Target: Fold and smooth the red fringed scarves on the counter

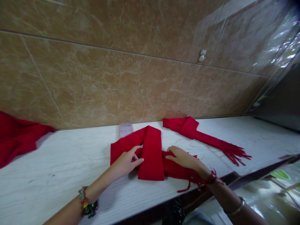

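A red scarf (152,156) lies folded in a crossed loop on the white tabletop, one broad panel crossing over the rest. My left hand (128,160) is at the loop's left side, thumb at the panel's edge and fingers bent against the cloth. On the right, my right hand (181,156) has its fingers curled onto the scarf's tail, whose fringe hangs out under the wrist. Behind the loop, a small pale printed packet or card (125,129) is partly covered by the scarf.
Another folded red scarf (191,127) with a fringed end lies at the back right. More red cloth (16,137) is heaped at the far left. A brown marbled tile wall (117,84) closes off the back of the white table (70,156). Clear plastic sheeting (264,193) lies below its front edge.
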Tool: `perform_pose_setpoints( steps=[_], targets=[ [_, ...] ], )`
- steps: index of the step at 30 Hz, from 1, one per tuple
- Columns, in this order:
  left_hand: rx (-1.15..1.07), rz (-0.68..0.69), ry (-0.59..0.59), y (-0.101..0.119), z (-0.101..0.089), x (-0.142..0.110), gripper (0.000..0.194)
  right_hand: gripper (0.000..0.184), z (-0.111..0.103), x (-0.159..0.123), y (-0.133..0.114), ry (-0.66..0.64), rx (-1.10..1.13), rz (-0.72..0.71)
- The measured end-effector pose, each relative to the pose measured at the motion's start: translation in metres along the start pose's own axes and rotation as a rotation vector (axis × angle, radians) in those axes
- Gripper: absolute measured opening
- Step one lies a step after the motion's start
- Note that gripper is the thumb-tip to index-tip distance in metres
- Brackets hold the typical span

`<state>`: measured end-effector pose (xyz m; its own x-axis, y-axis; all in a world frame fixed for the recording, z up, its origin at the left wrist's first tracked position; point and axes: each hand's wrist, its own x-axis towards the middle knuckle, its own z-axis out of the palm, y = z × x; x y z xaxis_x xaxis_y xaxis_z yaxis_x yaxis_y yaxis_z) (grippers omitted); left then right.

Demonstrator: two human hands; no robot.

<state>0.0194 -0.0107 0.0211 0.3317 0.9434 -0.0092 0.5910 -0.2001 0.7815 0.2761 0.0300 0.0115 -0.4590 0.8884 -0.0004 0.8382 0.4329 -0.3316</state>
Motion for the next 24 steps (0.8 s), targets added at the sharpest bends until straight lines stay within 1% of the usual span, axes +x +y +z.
perform_pose_setpoints(
  steps=[3,4,6,8,10,12,14,16,19,21,22,24],
  targets=[
    [0.001,-0.029,-0.031,0.002,0.003,-0.002,0.066,0.026,0.001,-0.001,0.000,-0.017,0.001,-0.018],
    [-0.022,-0.033,-0.044,0.003,0.003,-0.002,0.066,0.026,0.000,-0.002,0.000,-0.035,0.003,-0.014],
    [-0.097,-0.048,-0.065,0.003,0.001,-0.002,0.062,0.024,-0.005,-0.002,-0.001,-0.072,0.005,0.001],
    [-0.178,-0.080,-0.096,0.002,-0.004,-0.003,0.058,0.021,-0.014,-0.003,-0.001,-0.083,0.012,-0.004],
    [-0.224,-0.104,-0.130,0.001,-0.009,-0.003,0.058,0.020,-0.028,-0.004,0.000,-0.063,0.039,-0.029],
    [-0.214,-0.087,-0.135,0.001,-0.012,-0.003,0.061,0.021,-0.042,-0.006,0.003,-0.044,0.080,-0.060],
    [-0.161,-0.051,-0.113,-0.001,-0.012,-0.003,0.063,0.022,-0.050,-0.006,0.006,-0.056,0.098,-0.074],
    [-0.133,-0.028,-0.124,-0.002,-0.009,-0.004,0.066,0.024,-0.049,-0.005,0.008,-0.094,0.089,-0.066],
    [-0.153,-0.026,-0.202,-0.001,-0.004,-0.006,0.087,0.028,-0.038,-0.001,0.010,-0.142,0.080,-0.061],
    [-0.133,-0.023,-0.215,0.002,-0.002,-0.008,0.098,0.029,-0.034,0.001,0.009,-0.128,0.112,-0.084],
    [-0.103,-0.015,-0.204,0.004,-0.001,-0.009,0.099,0.029,-0.036,0.001,0.008,-0.111,0.141,-0.097],
    [-0.035,0.016,-0.172,0.009,-0.003,-0.012,0.097,0.030,-0.045,0.000,0.006,-0.062,0.209,-0.100]
  ],
)
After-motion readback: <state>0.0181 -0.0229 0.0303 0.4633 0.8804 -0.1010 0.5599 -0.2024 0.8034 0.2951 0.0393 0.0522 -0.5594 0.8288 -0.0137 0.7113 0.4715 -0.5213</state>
